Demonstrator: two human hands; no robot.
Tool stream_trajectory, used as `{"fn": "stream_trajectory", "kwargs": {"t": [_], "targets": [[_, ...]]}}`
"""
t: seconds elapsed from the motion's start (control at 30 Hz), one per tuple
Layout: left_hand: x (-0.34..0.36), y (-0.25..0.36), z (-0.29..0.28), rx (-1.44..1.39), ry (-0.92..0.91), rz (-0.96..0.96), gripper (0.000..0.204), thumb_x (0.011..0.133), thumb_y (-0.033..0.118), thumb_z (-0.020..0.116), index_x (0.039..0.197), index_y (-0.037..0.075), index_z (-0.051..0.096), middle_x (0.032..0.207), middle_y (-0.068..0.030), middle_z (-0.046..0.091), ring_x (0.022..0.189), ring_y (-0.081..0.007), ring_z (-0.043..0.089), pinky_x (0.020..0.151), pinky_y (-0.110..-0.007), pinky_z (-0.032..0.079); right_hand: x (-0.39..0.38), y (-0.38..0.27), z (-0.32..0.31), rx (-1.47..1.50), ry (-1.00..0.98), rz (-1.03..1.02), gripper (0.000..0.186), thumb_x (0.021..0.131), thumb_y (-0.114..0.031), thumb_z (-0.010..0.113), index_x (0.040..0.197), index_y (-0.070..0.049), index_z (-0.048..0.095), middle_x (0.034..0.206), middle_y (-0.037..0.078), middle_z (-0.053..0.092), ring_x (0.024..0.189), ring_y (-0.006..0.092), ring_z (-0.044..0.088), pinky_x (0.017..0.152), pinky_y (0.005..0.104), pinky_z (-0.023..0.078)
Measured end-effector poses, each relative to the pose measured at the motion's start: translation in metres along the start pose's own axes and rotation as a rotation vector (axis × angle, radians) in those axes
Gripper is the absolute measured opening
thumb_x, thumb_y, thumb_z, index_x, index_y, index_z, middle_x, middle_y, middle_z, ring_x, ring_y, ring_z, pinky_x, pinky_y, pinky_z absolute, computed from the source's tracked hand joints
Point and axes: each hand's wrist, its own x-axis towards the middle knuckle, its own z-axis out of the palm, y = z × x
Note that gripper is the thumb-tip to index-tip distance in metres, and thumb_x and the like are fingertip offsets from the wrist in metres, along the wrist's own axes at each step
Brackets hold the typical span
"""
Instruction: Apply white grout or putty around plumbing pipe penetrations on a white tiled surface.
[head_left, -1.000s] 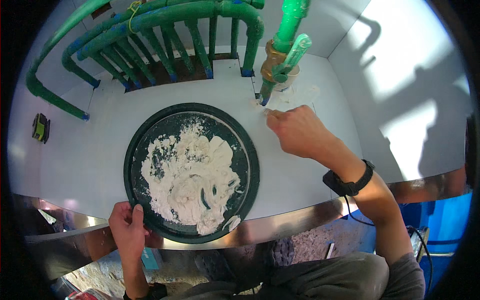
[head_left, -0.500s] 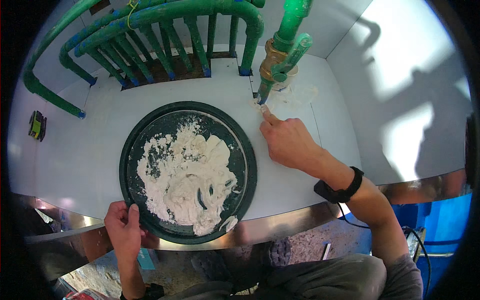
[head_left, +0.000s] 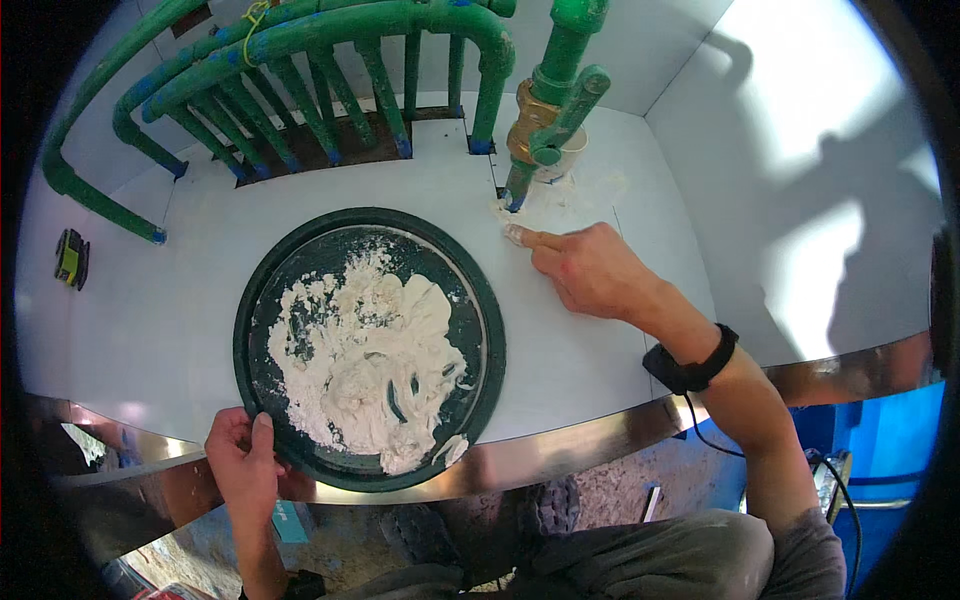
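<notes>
A round dark green tray holds a spread of white paste with dry powder. My left hand grips its near left rim, thumb on top and fingers underneath. To the right of the tray, my right hand has its index finger stretched out and the other fingers curled under. White paste coats that fingertip, which is close to the white panel just below the foot of a green upright pipe. Smears of paste surround the pipe's foot. No tool shows in the right hand.
A brass valve with a green lever sits on the upright pipe; a pale cup stands behind it. Bent green pipes rise at the back left. A black-and-green device lies far left. A shiny metal edge runs along the front.
My right hand has drawn back slightly from the pipe's foot, its fingertip now lower and nearer me. My left hand keeps its grip on the tray. The view has shifted a little.
</notes>
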Motion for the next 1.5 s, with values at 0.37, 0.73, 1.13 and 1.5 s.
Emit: {"fn": "stream_trajectory", "kwargs": {"t": [0.37,0.73,1.13,1.5], "targets": [[-0.002,0.004,0.002,-0.013,0.002,0.016,0.016,0.099,0.013,0.064,0.098,-0.001,0.057,0.069,-0.0018,0.057,0.045,-0.0064,0.048,0.04,-0.023,0.041,-0.003,0.024,0.001,0.395,0.146,0.167,0.012,0.081,-0.004,0.055,0.088,-0.003,0.064,0.082,0.015,0.068,0.074,0.038,0.067,0.068,0.048,0.052],[0.0,0.001,0.002,0.028,0.029,0.022,0.015,0.099,0.012,0.064,0.1,-0.002,0.057,0.069,-0.003,0.056,0.044,-0.0075,0.049,0.039,-0.024,0.041,0.012,-0.023,0.004,0.302,0.039,0.243,0.009,0.077,-0.001,0.056,0.084,0.0,0.062,0.093,0.018,0.069,0.082,0.0407,0.067,0.072,0.0472,0.054],[0.003,-0.012,0.004,-0.036,0.076,0.055,0.015,0.099,0.013,0.064,0.1,0.0,0.055,0.071,-0.0029,0.055,0.046,-0.0078,0.047,0.037,-0.025,0.041,-0.011,0.021,0.022,0.234,0.141,0.289,0.015,0.088,-0.008,0.055,0.097,0.0,0.063,0.093,0.02,0.069,0.083,0.0425,0.066,0.074,0.0538,0.051],[0.004,-0.008,0.004,0.049,0.047,0.05,0.016,0.099,0.012,0.063,0.099,-0.002,0.055,0.068,-0.0032,0.054,0.043,-0.008,0.045,0.036,-0.025,0.04,0.017,0.071,0.025,0.258,0.057,0.235,0.014,0.083,-0.007,0.055,0.094,-0.006,0.063,0.079,0.014,0.065,0.078,0.038,0.065,0.069,0.0514,0.049]]}}
